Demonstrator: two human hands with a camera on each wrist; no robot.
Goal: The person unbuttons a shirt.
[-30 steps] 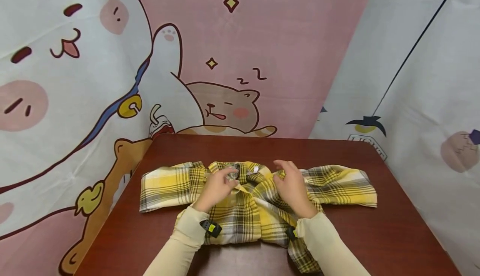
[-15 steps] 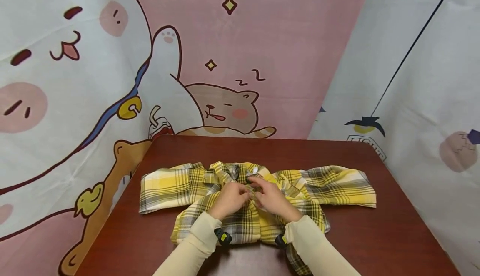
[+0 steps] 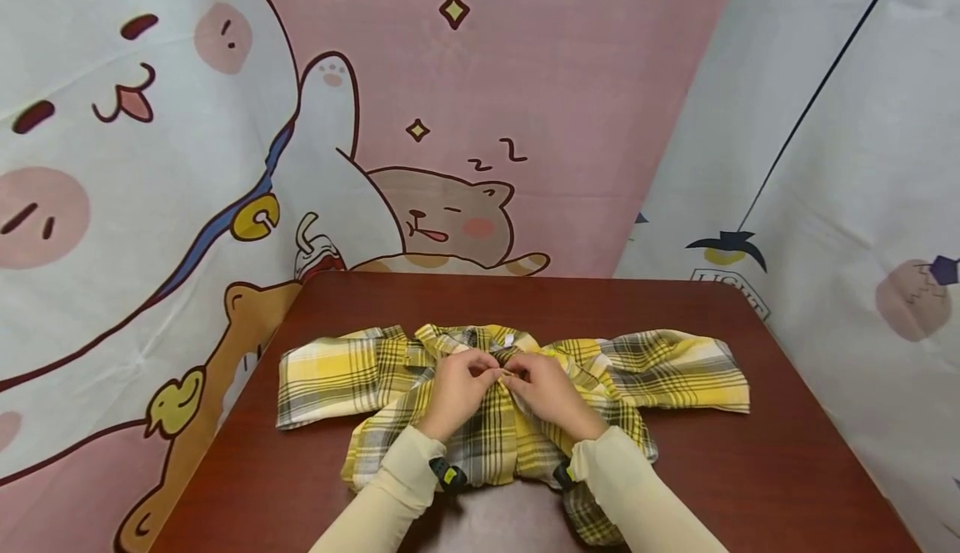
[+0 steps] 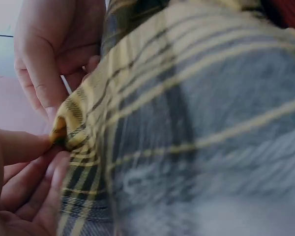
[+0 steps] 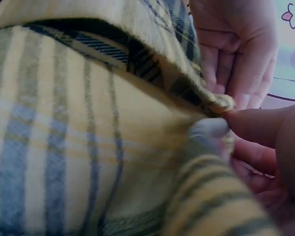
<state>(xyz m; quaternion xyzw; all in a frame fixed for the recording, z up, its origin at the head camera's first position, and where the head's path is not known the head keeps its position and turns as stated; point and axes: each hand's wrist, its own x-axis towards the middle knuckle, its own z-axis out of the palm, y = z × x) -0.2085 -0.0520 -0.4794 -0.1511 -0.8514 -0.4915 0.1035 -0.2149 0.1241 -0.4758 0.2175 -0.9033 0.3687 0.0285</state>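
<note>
Plaid shirt, collar fastening held between two hands

Hands: a pair, bare, meeting at the shirt front just below the collar. The left hand (image 3: 457, 390) pinches the cloth between thumb and fingers; the right hand (image 3: 551, 390) does the same from its own side, the fingertips of both nearly touching.

Cloth in the grip: a bunched front edge (image 4: 64, 130), yellow with dark lines. In the right wrist view a gap (image 5: 123, 51) opens between two layers, with darker plaid inside it. Finer detail at the fingertips is hidden.

Garment: one shirt (image 3: 491, 436), yellow, grey, white and black plaid, lying on the worktop (image 3: 780, 470). Its collar (image 3: 442, 338) faces the far edge, set in from it; inside the neck opening sits a small white label (image 3: 508, 340). One sleeve (image 3: 330, 378) extends towards the left edge, the other (image 3: 682, 374) towards the right edge, both stopping short. A loose part (image 3: 592, 520) lies towards the near side, beside the right forearm.

Wearer: cream sleeves (image 3: 390, 486), with a black device (image 3: 447, 474) at each wrist.

Surround: a printed backdrop (image 3: 570, 119), pink and white, with cartoon animals, rising behind the far edge.
</note>
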